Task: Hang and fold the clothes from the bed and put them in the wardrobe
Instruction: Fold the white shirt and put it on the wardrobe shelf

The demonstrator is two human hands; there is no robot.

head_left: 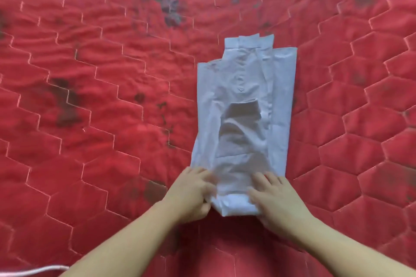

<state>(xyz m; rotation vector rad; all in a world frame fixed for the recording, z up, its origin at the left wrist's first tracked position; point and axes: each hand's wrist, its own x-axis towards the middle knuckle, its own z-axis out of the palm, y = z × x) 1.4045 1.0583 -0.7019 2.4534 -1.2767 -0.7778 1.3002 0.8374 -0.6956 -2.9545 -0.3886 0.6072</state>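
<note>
The white shirt lies on the red quilted bed, already folded lengthwise into a narrow strip with the placket and buttons facing up and the cuffs stacked at the far end. Both hands work the near end of the strip, where a first short roll or fold has formed. The left hand pinches the left corner of that fold, thumb underneath and fingers curled over the top. The right hand lies over the right side, fingers on top of the cloth and thumb at the fold edge; its grip appears to be a light pinch, though motion blur limits certainty. Probable faults: uneven advance of the two hands would skew the fold. The loose pouch of fabric in the middle of the strip may bunch and trap creases if not flattened first. The layered side panels on the right could slide apart, because nothing holds them. The soft quilt gives little support for pressing a sharp crease. Surroundings: a white cord lies at the lower left, well apart from the shirt. Dark marks show on the quilt. Nothing obstructs the fold path. No wardrobe is in view.
</note>
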